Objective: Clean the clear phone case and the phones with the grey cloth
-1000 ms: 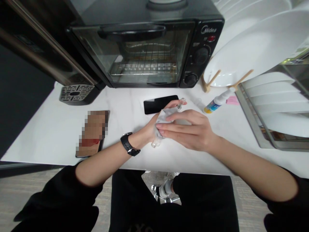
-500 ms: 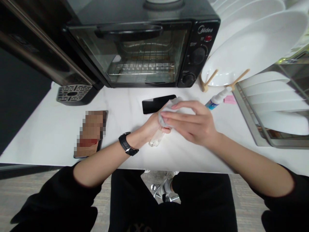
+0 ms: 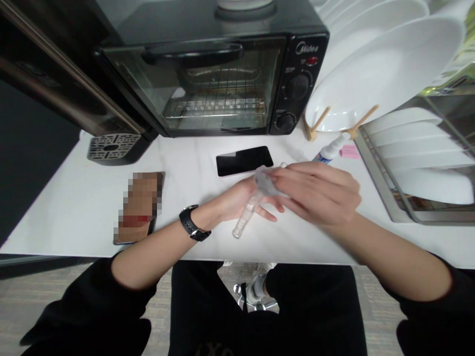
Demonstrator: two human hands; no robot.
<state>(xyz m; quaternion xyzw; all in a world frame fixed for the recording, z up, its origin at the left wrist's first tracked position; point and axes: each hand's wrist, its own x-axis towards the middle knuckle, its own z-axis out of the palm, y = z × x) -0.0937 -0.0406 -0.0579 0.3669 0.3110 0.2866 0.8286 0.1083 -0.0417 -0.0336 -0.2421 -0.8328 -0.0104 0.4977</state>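
My left hand (image 3: 243, 200), with a black watch on its wrist, holds a clear glass tube (image 3: 245, 217) that slants from lower left to upper right above the white counter (image 3: 74, 207). Its lower end sticks out below my palm. My right hand (image 3: 319, 193) is closed on a crumpled grey-white cloth (image 3: 264, 180) pressed around the tube's upper part. A black phone (image 3: 244, 160) lies flat just behind my hands.
A black toaster oven (image 3: 218, 74) stands at the back. White plates (image 3: 371, 79) lean in a wooden rack at the right, above a metal dish tray (image 3: 386, 198). A small white squeeze bottle (image 3: 328, 151) lies by the rack. A blurred flat item (image 3: 139, 205) rests at left, behind it a drip grille (image 3: 111, 146).
My right hand slid the cloth up along the tube toward its far end, so more of the tube's lower part now shows. My left hand stays in place.
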